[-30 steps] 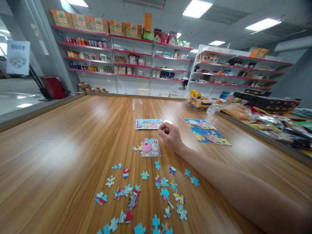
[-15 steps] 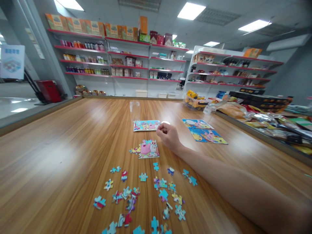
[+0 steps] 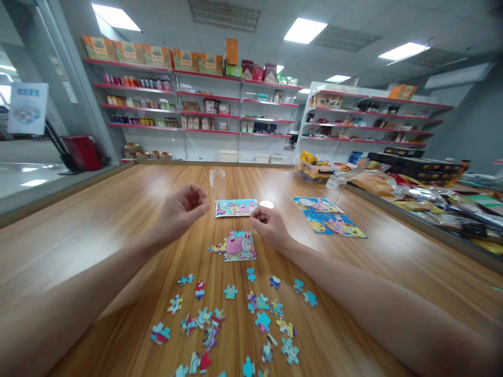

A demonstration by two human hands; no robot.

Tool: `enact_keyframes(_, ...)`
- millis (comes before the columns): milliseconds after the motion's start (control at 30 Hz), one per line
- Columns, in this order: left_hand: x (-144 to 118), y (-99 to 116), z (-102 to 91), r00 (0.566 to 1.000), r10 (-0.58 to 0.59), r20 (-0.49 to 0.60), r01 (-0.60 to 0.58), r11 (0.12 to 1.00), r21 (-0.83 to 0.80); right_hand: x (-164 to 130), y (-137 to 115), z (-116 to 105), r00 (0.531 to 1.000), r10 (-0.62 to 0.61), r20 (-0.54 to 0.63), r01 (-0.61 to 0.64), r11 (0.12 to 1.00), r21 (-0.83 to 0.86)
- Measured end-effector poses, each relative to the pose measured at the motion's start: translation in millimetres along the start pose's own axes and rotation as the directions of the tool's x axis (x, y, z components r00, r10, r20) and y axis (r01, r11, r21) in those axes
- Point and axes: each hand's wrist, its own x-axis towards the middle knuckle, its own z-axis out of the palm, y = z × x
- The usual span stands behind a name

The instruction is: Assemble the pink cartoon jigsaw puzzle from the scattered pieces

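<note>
My left hand (image 3: 184,209) hovers left of the picture card (image 3: 236,208), fingers loosely bent. A gap shows between thumb and fingers, with nothing visible in it. My right hand (image 3: 269,222) is closed with its fingertips pinched at the card's right end; what they hold, if anything, is hidden. Just below lies a partly joined jigsaw puzzle (image 3: 240,247) with a pink starfish figure and a white-suited figure, and a yellow part sticking out on its left. Many loose puzzle pieces (image 3: 230,292) are spread over the near table, among them a blue piece (image 3: 263,322) and a red-and-blue piece (image 3: 160,333).
Beyond the card stands a clear plastic jar (image 3: 217,186). A white round disc (image 3: 266,204) lies behind my right hand. To the right are two cartoon sheets (image 3: 334,224), a box of yellow toy vehicles (image 3: 313,170) and packaged goods (image 3: 424,201) past the table's raised edge.
My left hand has come into view from the left and reached beside the card. My right hand has stayed almost in place, still closed. The view has tilted up slightly.
</note>
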Motion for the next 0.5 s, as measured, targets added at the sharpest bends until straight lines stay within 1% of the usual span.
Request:
enact_keyframes(33,-4.4,-8.5,2.4,0.997,-0.069,-0.019,0.069,0.997,0.029,0.0,-0.3,-0.5,1.000,0.016,0.027,-0.016,1.000,0.005)
enact_keyframes(100,-12.4,-23.4,4.7,0.970,-0.227,-0.083,0.233,0.971,0.062,-0.4,-0.9,-1.6,0.997,0.042,0.066,-0.042,0.999,0.010)
enact_keyframes(167,-17.7,-32.2,4.0,0.934,-0.305,-0.186,0.315,0.949,0.023,-1.7,-1.4,-2.6,0.995,0.054,0.081,-0.055,0.998,0.011)
enact_keyframes(200,-19.4,-34.2,3.3,0.921,-0.330,-0.209,0.337,0.942,-0.001,-2.5,-1.8,-3.0,0.995,0.056,0.088,-0.057,0.998,0.007)
enact_keyframes(233,-20.6,-35.1,2.8,0.915,-0.346,-0.207,0.350,0.937,-0.020,-3.3,-2.2,-3.3,0.994,0.055,0.093,-0.055,0.998,-0.002)
enact_keyframes(300,-22.7,-35.3,3.4,0.922,-0.360,-0.145,0.360,0.933,-0.028,-5.1,-3.7,-3.3,0.994,0.042,0.105,-0.039,0.999,-0.027)
enact_keyframes(333,-23.8,-35.4,4.7,0.932,-0.346,-0.108,0.346,0.938,-0.016,-5.9,-4.6,-3.2,0.993,0.035,0.112,-0.030,0.999,-0.041)
enact_keyframes(433,-27.7,-37.2,10.4,0.968,-0.245,-0.047,0.248,0.967,0.056,-8.2,-6.8,-2.3,0.991,0.021,0.134,-0.011,0.997,-0.075)
enact_keyframes(500,-30.1,-38.9,13.7,0.981,-0.194,-0.008,0.194,0.977,0.088,-9.6,-6.5,-1.8,0.990,0.017,0.143,-0.005,0.996,-0.087)
